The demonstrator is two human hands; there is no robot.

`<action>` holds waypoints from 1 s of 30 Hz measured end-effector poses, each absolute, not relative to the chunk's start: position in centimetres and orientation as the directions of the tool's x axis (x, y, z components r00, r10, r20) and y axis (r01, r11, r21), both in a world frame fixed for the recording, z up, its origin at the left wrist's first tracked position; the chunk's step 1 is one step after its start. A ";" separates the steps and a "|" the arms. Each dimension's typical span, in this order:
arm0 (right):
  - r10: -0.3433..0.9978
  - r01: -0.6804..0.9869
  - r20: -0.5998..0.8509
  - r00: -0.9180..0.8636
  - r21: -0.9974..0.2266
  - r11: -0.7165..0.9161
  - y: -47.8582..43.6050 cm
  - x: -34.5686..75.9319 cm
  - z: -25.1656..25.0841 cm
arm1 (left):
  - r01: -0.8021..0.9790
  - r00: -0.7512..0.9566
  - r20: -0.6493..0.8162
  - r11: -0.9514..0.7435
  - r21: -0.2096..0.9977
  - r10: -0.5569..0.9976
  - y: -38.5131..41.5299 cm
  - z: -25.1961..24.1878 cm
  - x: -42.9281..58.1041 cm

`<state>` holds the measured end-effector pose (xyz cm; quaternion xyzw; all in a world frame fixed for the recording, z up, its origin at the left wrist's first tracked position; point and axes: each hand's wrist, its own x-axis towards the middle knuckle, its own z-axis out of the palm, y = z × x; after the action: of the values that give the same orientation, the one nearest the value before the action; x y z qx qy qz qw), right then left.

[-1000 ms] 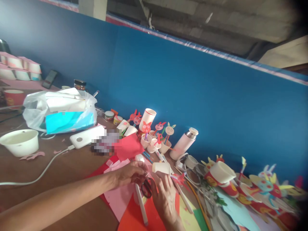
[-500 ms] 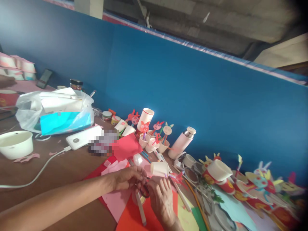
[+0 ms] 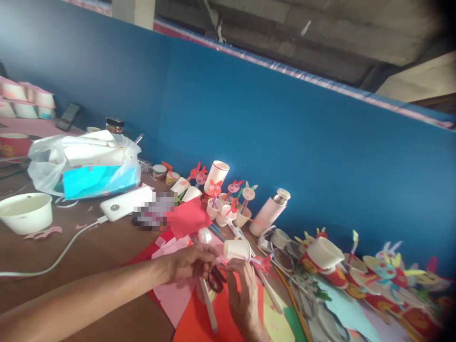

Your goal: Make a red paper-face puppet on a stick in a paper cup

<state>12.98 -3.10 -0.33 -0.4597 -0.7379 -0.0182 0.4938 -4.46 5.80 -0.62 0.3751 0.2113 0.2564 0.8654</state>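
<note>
My left hand (image 3: 197,260) is closed in a pinch, fingertips close to my right hand (image 3: 244,294), which is also pinched. Something small and pinkish seems to be between their fingertips, too small and blurred to name. Just below the fingers lie dark-handled scissors (image 3: 216,280) on an orange-red paper sheet (image 3: 199,316). A long pale stick-like tool (image 3: 208,306) rests beside them. Behind the hands, a white paper cup (image 3: 237,249) lies on its side, with a red paper cutout (image 3: 262,262) to its right. Pink paper (image 3: 169,289) lies under my left forearm.
White cups with paper animal faces (image 3: 228,213) and a pink flask (image 3: 270,212) stand along the blue partition (image 3: 285,133). More decorated cups (image 3: 377,285) crowd the right. Leftward are a stuffed plastic bag (image 3: 96,178), a white power bank (image 3: 126,204) with cable and a white bowl (image 3: 24,213).
Both hands have shifted slightly, and the fingertips now sit a little higher, above the scissors. The scissor handles show more plainly. The view has moved slightly.
</note>
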 end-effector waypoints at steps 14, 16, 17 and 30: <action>0.737 0.325 0.419 0.530 -0.903 0.280 -2.2 18.9 1.1 | -0.010 0.742 -0.151 0.235 0.972 0.653 5.3 2.5 -3.9; 0.739 0.297 0.408 0.537 -0.911 0.287 -1.9 18.7 0.6 | 0.044 0.724 -0.124 0.134 0.990 0.678 5.4 2.8 -3.3; 0.739 0.284 0.402 0.541 -0.914 0.289 -1.7 18.7 0.4 | 0.063 0.709 -0.101 0.080 0.995 0.698 5.4 2.9 -2.8; 0.660 0.387 0.472 0.585 -0.877 0.285 -1.7 19.8 -0.2 | 0.102 0.428 0.227 -0.296 0.950 0.875 4.6 1.0 5.4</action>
<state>19.85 -1.72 -0.18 -0.5890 -0.4441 0.1024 0.6673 5.36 4.59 0.97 0.6964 0.3508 0.4039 0.4784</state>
